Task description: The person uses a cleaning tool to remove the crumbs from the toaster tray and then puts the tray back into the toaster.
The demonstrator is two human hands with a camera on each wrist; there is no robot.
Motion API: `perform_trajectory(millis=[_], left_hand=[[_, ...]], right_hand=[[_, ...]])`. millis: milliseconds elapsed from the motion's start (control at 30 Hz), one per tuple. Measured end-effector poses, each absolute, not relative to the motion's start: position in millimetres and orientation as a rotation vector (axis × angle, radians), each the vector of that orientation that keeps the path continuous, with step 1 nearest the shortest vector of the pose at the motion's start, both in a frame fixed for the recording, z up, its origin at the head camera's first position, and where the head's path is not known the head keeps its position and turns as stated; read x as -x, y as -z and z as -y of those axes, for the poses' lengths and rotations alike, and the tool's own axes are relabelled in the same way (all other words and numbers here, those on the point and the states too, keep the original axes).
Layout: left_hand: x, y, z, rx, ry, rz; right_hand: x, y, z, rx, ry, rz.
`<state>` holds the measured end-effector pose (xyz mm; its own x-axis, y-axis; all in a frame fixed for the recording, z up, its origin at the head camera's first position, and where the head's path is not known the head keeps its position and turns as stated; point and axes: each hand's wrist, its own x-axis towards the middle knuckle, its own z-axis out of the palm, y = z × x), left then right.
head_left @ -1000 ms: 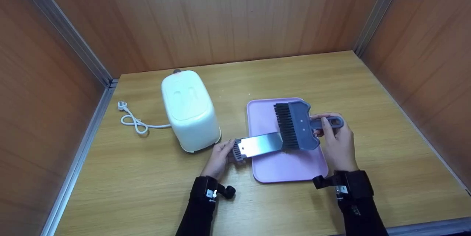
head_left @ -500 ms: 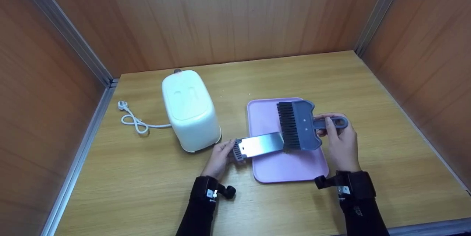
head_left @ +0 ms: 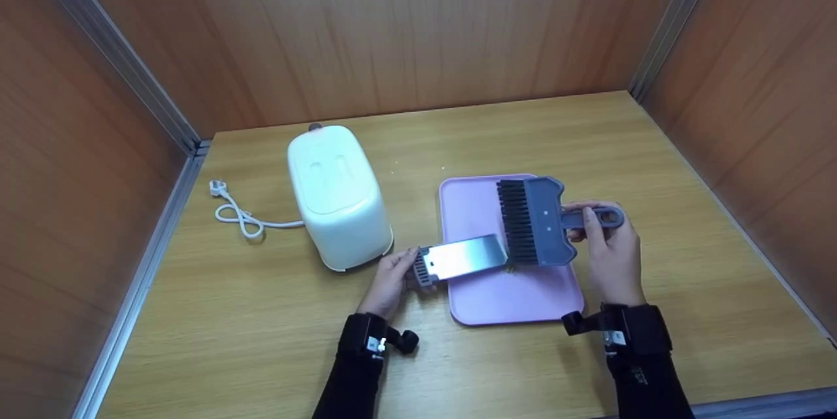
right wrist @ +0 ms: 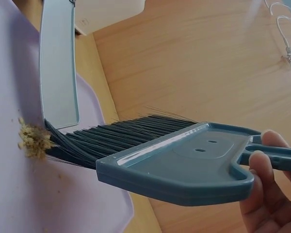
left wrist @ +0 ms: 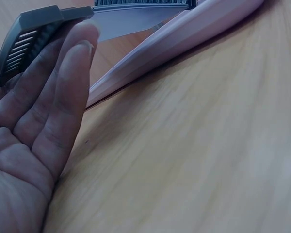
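Brush (head_left: pixel 550 219), pinched in the right hand (head_left: pixel 608 252), sits over a pink tray (head_left: pixel 516 304); the left hand (head_left: pixel 387 280) grips a metal pan (head_left: pixel 465 257) at the bristles (head_left: pixel 516 223). From my remote post, I judge a brisk flick could scatter crumbs (right wrist: pixel 35 141) onto the table (head_left: pixel 484 373); the right wrist view shows their clump plainly, the head view barely.

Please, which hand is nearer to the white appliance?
Left. The left hand is close by the white appliance; the right hand is farther, across the pink tray.

The blue-grey brush (head_left: pixel 550 220) has its dark bristles (head_left: pixel 516 221) just beside the tip of the shiny flat scraper (head_left: pixel 467 256), over the pink tray (head_left: pixel 516 301).
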<state>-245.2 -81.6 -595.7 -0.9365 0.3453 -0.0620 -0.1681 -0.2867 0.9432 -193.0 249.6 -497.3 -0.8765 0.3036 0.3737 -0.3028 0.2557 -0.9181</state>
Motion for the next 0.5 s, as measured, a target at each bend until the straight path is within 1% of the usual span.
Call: perform_trajectory(millis=[267,500], left_hand=[[247.6,594.7,82.1,-0.217,-2.278,-1.638],[246.1,595.8,82.4,-0.217,-2.282,-1.616]], right_hand=[[190.2,486.7,-247.1,0.014,-1.641,2.016],[202.7,482.1,-236.4,0.054,-1.735,1.922]])
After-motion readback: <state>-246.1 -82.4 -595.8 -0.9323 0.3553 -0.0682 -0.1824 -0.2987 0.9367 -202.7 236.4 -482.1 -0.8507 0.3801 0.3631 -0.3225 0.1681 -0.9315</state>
